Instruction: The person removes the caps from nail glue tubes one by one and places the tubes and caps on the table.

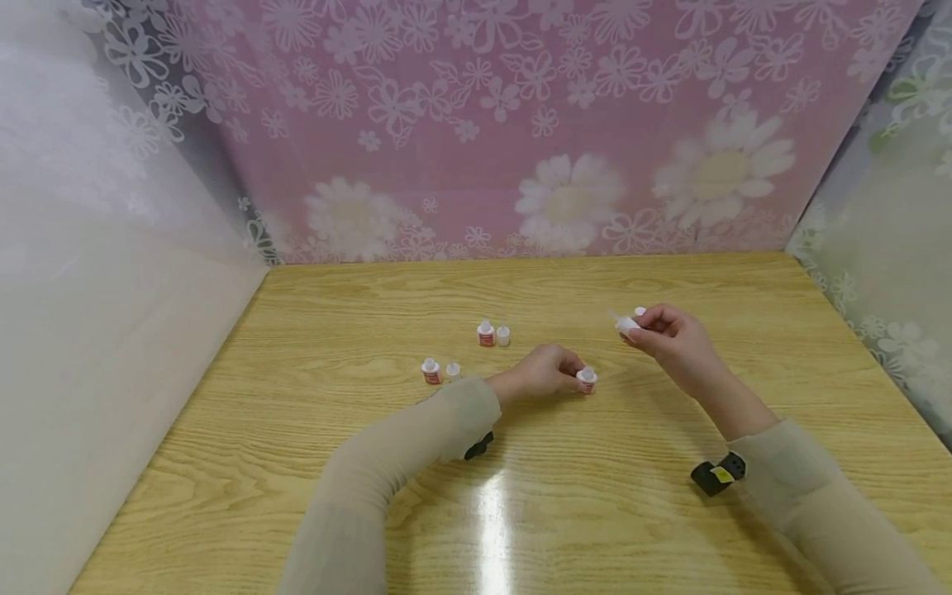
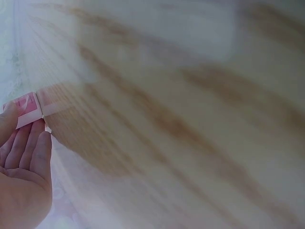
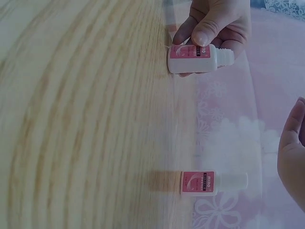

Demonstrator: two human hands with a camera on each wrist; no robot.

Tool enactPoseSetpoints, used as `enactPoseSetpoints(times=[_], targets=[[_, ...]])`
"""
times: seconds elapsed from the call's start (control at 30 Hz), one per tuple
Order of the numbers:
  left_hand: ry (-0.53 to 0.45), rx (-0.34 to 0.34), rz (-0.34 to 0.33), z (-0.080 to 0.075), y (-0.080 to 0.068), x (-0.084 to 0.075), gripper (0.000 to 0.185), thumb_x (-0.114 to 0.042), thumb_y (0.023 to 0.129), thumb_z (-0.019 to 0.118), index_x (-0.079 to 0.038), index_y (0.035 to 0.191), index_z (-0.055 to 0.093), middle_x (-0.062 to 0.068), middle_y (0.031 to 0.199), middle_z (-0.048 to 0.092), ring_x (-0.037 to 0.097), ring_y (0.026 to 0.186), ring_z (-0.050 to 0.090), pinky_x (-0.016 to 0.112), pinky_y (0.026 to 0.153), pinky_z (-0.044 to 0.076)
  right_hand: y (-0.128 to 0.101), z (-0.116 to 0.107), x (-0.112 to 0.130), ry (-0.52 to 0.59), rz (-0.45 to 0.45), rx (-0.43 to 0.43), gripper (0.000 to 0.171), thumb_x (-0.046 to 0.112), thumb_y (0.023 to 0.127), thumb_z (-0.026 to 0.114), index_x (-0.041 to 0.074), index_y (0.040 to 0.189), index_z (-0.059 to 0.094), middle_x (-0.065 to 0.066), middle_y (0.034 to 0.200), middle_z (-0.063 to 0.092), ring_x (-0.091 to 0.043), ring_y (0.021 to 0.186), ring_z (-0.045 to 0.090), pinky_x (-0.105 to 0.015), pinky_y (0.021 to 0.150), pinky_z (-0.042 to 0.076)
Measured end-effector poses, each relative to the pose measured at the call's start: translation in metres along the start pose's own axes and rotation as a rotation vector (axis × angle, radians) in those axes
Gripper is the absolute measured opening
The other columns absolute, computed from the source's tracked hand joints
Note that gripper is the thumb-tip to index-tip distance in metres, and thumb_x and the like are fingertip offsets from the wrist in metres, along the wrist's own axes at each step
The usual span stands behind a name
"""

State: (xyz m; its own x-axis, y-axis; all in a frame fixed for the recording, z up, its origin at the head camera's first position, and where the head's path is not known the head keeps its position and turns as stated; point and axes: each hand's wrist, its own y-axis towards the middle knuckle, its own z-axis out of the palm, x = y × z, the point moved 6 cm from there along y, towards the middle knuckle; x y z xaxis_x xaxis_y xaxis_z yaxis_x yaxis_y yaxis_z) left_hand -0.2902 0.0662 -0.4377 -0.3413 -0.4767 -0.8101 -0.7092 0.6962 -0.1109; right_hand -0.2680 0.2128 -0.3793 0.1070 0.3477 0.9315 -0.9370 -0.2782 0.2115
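Observation:
My left hand (image 1: 549,370) pinches a small white bottle (image 1: 587,382) with a pink label, low over the table. In the right wrist view this bottle (image 3: 190,64) shows a bare threaded neck, with the left thumb across its label. My right hand (image 1: 683,347) holds a small white cap-like piece (image 1: 627,326) in its fingertips, above the table. A thin pale tip juts from that piece toward the left. Beyond the right fingers stands another bottle, its white top (image 1: 640,311) showing; the right wrist view gives its pink label (image 3: 193,183).
Two similar bottles stand to the left, one farther back (image 1: 486,334) and one nearer (image 1: 431,372). Beside each is a small white cap, the back cap (image 1: 503,335) and the front cap (image 1: 454,370). Flower-patterned sheets (image 1: 446,165) enclose the wooden table (image 1: 595,512).

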Motion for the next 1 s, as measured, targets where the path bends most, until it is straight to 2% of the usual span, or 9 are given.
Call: enactPoseSetpoints(times=[0.2,0.43,0.63,0.87,1.0], targets=[[-0.017,0.012,0.002,0.001,0.0,0.001,0.012,-0.014,0.08,0.065,-0.006,0.089,0.069,-0.007,0.078,0.066,-0.002,0.076,0.057,0.013,0.07,0.041,-0.001,0.0,-0.002,0.026,0.006,0.002,0.019,-0.011,0.085,0.049,0.003,0.074,0.054,-0.006,0.083,0.052,-0.016,0.084,0.058,-0.025,0.076,0.047],[-0.012,0.011,0.012,0.001,0.0,0.0,0.012,-0.014,0.08,0.065,-0.006,0.088,0.069,-0.007,0.078,0.066,-0.003,0.076,0.057,0.013,0.07,0.041,-0.002,-0.001,-0.003,-0.06,0.048,-0.035,0.015,-0.006,0.085,0.054,0.005,0.073,0.055,-0.005,0.085,0.051,-0.014,0.083,0.058,-0.022,0.074,0.047],[-0.013,0.013,0.017,0.0,0.0,-0.001,0.011,-0.013,0.08,0.064,-0.006,0.088,0.069,-0.007,0.078,0.066,-0.003,0.076,0.057,0.013,0.071,0.041,-0.002,-0.007,-0.007,-0.247,0.101,-0.118,0.008,0.002,0.084,0.059,0.005,0.084,0.052,0.002,0.08,0.057,-0.008,0.077,0.055,-0.018,0.067,0.046],[-0.035,0.016,0.013,0.0,-0.001,0.0,0.011,-0.013,0.08,0.064,-0.007,0.088,0.069,-0.007,0.078,0.066,-0.002,0.077,0.057,0.013,0.071,0.042,-0.001,-0.011,-0.014,-0.326,0.132,-0.122,0.02,0.005,0.083,0.062,0.007,0.101,0.053,0.005,0.088,0.06,-0.006,0.082,0.055,-0.018,0.071,0.046],[-0.042,0.018,0.009,0.001,0.0,0.0,0.011,-0.014,0.08,0.064,-0.007,0.088,0.069,-0.007,0.078,0.066,-0.002,0.077,0.057,0.013,0.071,0.042,-0.001,-0.013,-0.018,-0.398,0.157,-0.128,0.022,0.009,0.082,0.064,0.008,0.102,0.056,0.007,0.088,0.059,-0.005,0.082,0.054,-0.018,0.071,0.046]])
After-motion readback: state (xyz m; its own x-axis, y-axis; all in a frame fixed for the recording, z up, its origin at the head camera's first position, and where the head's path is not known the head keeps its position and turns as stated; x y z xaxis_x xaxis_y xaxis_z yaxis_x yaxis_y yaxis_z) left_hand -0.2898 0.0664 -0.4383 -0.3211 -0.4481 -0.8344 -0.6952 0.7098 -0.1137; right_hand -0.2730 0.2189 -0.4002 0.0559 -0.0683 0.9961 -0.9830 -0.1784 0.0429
